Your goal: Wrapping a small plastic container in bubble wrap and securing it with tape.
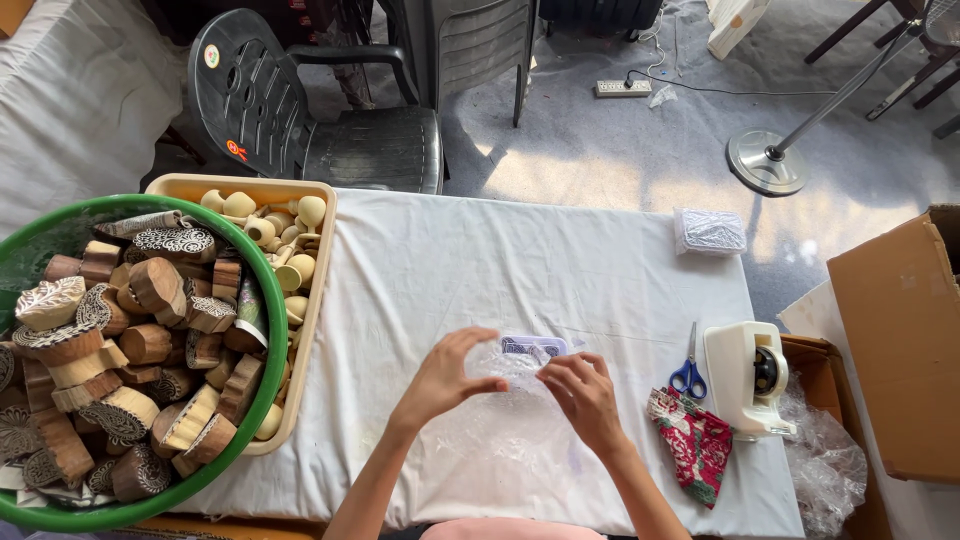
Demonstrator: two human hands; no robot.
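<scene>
Two hands: the left hand (452,372) and the right hand (578,392) meet over the middle of the white-clothed tabletop (480,260), fingers curled and pinching a sheet of clear bubble wrap (505,372) between them.
Wrapped item: a small flat bluish-purple piece (533,347) shows just past the fingertips, lying on the cloth and partly under the wrap; what it is cannot be told.
Left side: a green basin (262,300) heaped with carved wooden printing blocks (150,340) stands beside a tan tray (318,270) of pale wooden knobs (285,250), both near the left forearm.
Right side: blue-handled scissors (688,376), a white tape dispenser (748,380) and a folded red patterned cloth (695,445) lie near the right hand, the dispenser at the tabletop's edge.
Far corner: a small silvery packet (709,231) lies well apart.
Risk, grip: the wrap is thin and slick, held by fingertips only; it looks likely to slip and fall open off the piece.
Risk, elbow: a wide left sweep could knock the tray and spill the knobs.
Risk, edge: a tug at the dispenser could tip it into the open cardboard box (900,340) alongside.
Risk, blades: the scissors point towards the working wrist.
</scene>
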